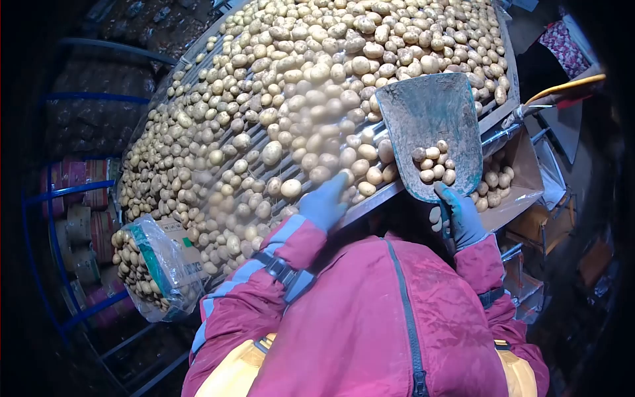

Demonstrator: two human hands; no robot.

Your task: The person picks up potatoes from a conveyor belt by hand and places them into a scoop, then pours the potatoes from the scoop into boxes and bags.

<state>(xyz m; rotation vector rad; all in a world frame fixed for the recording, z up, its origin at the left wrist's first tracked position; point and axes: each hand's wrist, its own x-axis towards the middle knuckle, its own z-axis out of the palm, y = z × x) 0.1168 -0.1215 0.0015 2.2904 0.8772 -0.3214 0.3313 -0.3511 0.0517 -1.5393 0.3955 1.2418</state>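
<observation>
Potatoes (271, 152) cover a large slatted table (370, 204). My left hand (325, 202), in a blue-grey glove, is at the table's near edge beside the potatoes, its index finger stretched forward and nothing visible in its grasp. On the right, my gloved right hand (461, 215) is wrapped round the handle of a wide, worn green-grey scoop (433, 112). Several small potatoes (433, 163) lie in the scoop near its handle end. The scoop is over the table's near right edge, its broad lip pointing away from me.
An open cardboard box (527, 175) with potatoes stands right of the scoop. Another plastic-lined box (173, 264) of potatoes is at the lower left. Blue metal racking (83, 189) runs along the left. A yellow-edged object (565, 87) juts in at the right.
</observation>
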